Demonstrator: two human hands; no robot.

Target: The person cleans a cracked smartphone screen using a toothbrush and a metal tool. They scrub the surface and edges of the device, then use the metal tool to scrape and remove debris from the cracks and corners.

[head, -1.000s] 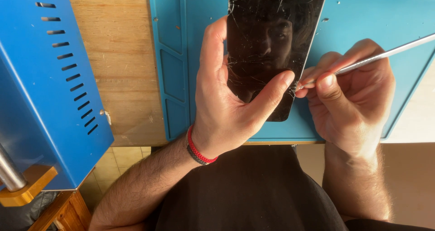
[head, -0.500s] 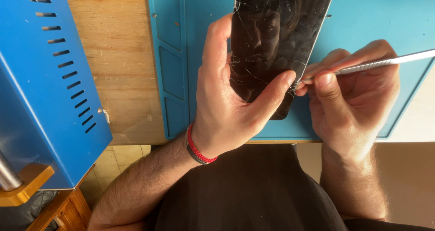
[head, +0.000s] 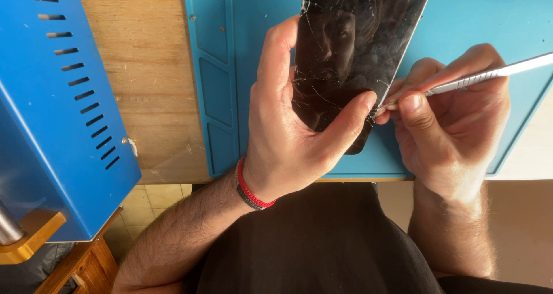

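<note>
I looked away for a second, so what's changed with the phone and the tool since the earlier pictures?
The cracked phone has shifted slightly up and right in view. The left hand still grips it, and the right hand still holds the metal tool, tip at the phone's right edge.

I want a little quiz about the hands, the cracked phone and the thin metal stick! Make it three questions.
1. True or false: the left hand holds the cracked phone with its thumb across the glass.
2. What touches the phone's right edge? A) the tip of the thin metal tool B) a hammer C) a paintbrush
3. Fill the gap: under the phone lies a ____ work mat on the wooden bench.

Key
1. True; the grip wraps the phone's lower part.
2. A; the right hand pinches the tool like a pen.
3. Blue.
</note>
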